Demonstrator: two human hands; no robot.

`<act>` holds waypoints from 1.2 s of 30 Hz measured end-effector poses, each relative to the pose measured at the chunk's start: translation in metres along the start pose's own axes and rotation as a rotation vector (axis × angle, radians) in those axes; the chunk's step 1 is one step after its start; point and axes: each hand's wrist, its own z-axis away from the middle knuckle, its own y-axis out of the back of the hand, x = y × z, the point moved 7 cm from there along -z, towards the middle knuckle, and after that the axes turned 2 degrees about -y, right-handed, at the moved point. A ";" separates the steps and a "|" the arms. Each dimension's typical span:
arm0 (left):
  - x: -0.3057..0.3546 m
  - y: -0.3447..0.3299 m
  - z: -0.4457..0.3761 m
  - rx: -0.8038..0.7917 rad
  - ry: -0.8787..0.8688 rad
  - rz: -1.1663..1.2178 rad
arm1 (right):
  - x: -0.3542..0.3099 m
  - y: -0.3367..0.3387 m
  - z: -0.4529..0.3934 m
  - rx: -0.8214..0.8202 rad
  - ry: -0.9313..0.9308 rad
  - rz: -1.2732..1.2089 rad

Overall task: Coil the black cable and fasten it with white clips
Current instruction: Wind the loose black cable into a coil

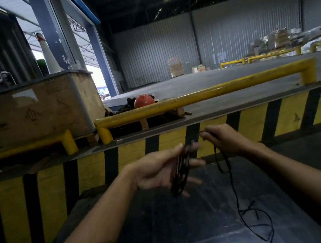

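My left hand (159, 172) has the coil (180, 173) looped over the palm, thumb pinning the top, fingers half spread w/ the lower ones blurred, so I can't tell how tightly they hold it. My right hand (222, 140) pinches the cable (233, 189) near its end, up in front of the striped kerb (281, 113). From there the line drops in a slack loop, then trails down to the dark table (174, 235) where the rest lies in a loose tangle (257, 224).

Risks, as I judge them:
- Coil slips off my spread fingers, since the thumb looks like the only real clamp; the turns would spring apart.
- Tangle on the table could pull into a knot if I draw it in fast w/o shaking it out first.
- Thin black cable on a dark top is hard to see, easy to miss a crossing.
- No clips in view anywhere, so I may end up holding a finished coil one-handed while hunting for them.
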 end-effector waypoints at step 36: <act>0.072 0.027 0.001 0.611 -0.712 0.016 | -0.042 -0.118 0.056 -0.378 0.073 -0.059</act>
